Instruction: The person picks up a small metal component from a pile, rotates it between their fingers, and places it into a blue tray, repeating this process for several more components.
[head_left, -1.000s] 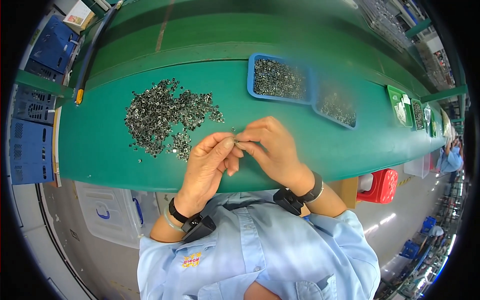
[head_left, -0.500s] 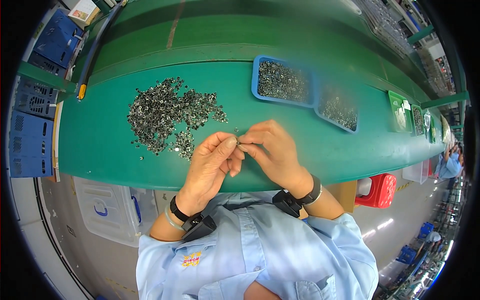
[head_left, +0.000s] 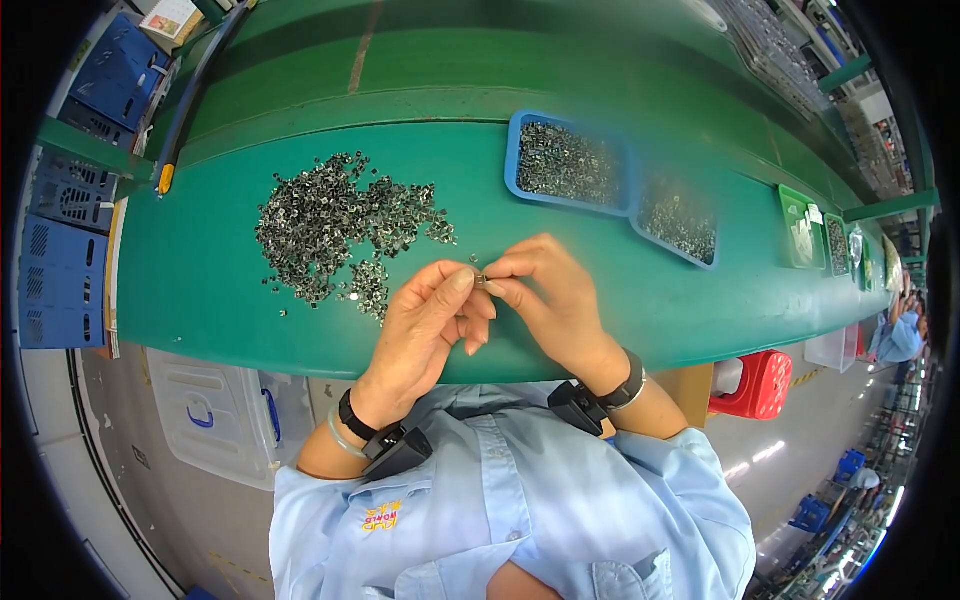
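My left hand [head_left: 425,315] and my right hand [head_left: 548,300] meet over the green mat, fingertips almost touching. Both are closed in a pinch on one small metal part [head_left: 481,281], mostly covered by the thumbs and forefingers. Another tiny metal piece [head_left: 473,258] lies on the mat just beyond the fingertips. Beyond my left hand spreads a large pile of small shiny metal parts [head_left: 315,225], with a smaller cluster [head_left: 368,287] at its near edge.
Two blue trays [head_left: 513,160] of similar metal parts stand at the back right, the second partly blurred. Green trays [head_left: 795,225] sit farther right. Below the table are a clear lidded box [head_left: 215,415] and a red stool [head_left: 762,385]. Blue crates [head_left: 62,285] stand at left.
The fingertips have parted slightly, and more of the small metal part shows between them. The pile and trays look the same.
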